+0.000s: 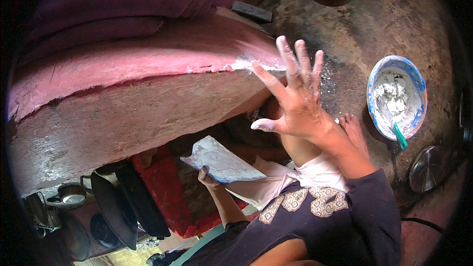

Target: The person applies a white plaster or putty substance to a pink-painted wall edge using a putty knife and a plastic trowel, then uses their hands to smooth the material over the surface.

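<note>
Up close was our right hand [299, 104], fingers spread apart, tips dusted white, nothing in its grasp! Down below, our left hand [210, 178] was clamped on the edge of the white sheet [221, 160], thumb showing, other fingers hidden; so the sheet lay right in that grip, stretching toward our lap [320, 170], below the right hand and well apart from it. We probably pinched it by the edge to leave its smeared face clear. Beyond, the pink ledge [123, 81] wore a white patch [245, 64] right by our fingers; whether we touched it, we couldn't tell. Out right on the floor [345, 34] sat the bowl [422, 84], white paste [395, 92] inside, green handle [400, 137] tipped over the rim, perhaps parked there for easy reach. Dark pans [116, 212] crowded the lower left.
</note>
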### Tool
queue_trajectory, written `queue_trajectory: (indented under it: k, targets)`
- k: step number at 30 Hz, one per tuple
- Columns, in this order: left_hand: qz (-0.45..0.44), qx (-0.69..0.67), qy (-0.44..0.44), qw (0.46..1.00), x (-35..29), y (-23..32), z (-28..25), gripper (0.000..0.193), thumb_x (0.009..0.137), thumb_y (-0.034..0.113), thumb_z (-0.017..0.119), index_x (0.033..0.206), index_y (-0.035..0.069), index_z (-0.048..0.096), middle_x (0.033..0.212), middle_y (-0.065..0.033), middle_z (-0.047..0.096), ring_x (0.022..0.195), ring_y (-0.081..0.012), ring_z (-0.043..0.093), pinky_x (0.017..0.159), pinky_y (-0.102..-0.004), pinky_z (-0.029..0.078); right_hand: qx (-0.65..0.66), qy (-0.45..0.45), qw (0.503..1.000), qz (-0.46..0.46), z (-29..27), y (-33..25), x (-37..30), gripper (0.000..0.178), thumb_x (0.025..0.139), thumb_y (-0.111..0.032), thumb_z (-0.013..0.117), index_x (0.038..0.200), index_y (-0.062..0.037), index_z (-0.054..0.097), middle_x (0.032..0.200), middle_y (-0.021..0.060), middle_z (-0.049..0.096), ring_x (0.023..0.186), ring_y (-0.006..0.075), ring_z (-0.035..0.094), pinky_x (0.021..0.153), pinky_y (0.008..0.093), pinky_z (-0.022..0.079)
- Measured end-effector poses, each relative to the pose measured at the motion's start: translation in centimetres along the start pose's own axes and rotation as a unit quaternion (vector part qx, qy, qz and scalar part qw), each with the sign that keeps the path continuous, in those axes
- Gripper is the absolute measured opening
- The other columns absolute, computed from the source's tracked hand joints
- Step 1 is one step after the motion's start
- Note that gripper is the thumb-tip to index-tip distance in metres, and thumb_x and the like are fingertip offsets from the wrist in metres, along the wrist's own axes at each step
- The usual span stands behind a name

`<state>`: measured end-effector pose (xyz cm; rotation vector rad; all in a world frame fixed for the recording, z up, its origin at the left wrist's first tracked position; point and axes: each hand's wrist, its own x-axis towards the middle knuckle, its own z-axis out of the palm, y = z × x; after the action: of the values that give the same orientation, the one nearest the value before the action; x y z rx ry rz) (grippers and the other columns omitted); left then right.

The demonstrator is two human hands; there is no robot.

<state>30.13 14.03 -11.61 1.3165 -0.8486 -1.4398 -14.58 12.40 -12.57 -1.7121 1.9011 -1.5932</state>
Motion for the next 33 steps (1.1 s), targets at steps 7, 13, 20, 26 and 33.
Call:
queue_trajectory:
  k: [7, 13, 20, 26, 33]
  targets:
    - [0.008, 0.027, 0.028, 0.999, 0.1, 0.1, 0.5, 0.081, 0.074, 0.04, 0.067, 0.139, 0.0, 0.04, 0.133, -0.0198, 0.051, 0.119, -0.0375, 0.052, 0.099, -0.0512, 0.045, 0.057, -0.012, 0.998, 0.009, 0.3, -0.1, 0.4, 0.092, 0.078, -0.08, 0.048, 0.148, -0.0202, 0.043, 0.158, 0.0262, 0.013, 0.146, 0.0476, 0.007, 0.111, 0.0698, 0.001]
    - [0.027, 0.049, 0.169, 0.984, -1.0, 0.0, 3.0, 0.072, 0.082, 0.032, 0.058, 0.139, -0.008, 0.038, 0.135, -0.0251, 0.049, 0.123, -0.0372, 0.051, 0.105, -0.0494, 0.043, 0.064, 0.031, 0.997, 0.037, 0.3, 1.1, 0.1, 0.089, 0.079, -0.079, 0.048, 0.146, -0.02, 0.045, 0.158, 0.025, 0.015, 0.145, 0.0489, 0.008, 0.11, 0.0699, 0.002]
    - [0.028, 0.085, 0.205, 0.975, -1.2, 0.6, 5.1, 0.074, 0.084, 0.032, 0.057, 0.14, -0.01, 0.035, 0.137, -0.0257, 0.048, 0.125, -0.0368, 0.05, 0.107, -0.0487, 0.041, 0.154, -0.006, 0.988, 0.009, 1.6, 1.6, 0.4, 0.085, 0.083, -0.082, 0.038, 0.142, -0.0219, 0.051, 0.158, 0.0241, 0.017, 0.145, 0.0489, 0.009, 0.111, 0.0681, 0.004]
    - [0.024, 0.115, 0.215, 0.97, -1.3, 0.5, 4.8, 0.077, 0.084, 0.035, 0.057, 0.142, -0.01, 0.033, 0.139, -0.0254, 0.047, 0.126, -0.0364, 0.049, 0.109, -0.0482, 0.039, 0.162, 0.031, 0.986, 0.035, 1.3, 2.7, 0.1, 0.081, 0.083, -0.081, 0.038, 0.137, -0.0239, 0.056, 0.158, 0.0216, 0.02, 0.145, 0.0488, 0.011, 0.111, 0.0689, 0.003]
    - [0.033, 0.093, 0.226, 0.969, -1.2, 0.3, 4.1, 0.078, 0.083, 0.037, 0.057, 0.141, -0.01, 0.034, 0.14, -0.0241, 0.047, 0.127, -0.0356, 0.049, 0.11, -0.048, 0.038, 0.15, 0.008, 0.989, 0.016, 1.7, 2.2, 0.2, 0.092, 0.083, -0.085, 0.025, 0.137, -0.0162, 0.056, 0.158, 0.0225, 0.02, 0.147, 0.0425, 0.012, 0.113, 0.0638, 0.003]
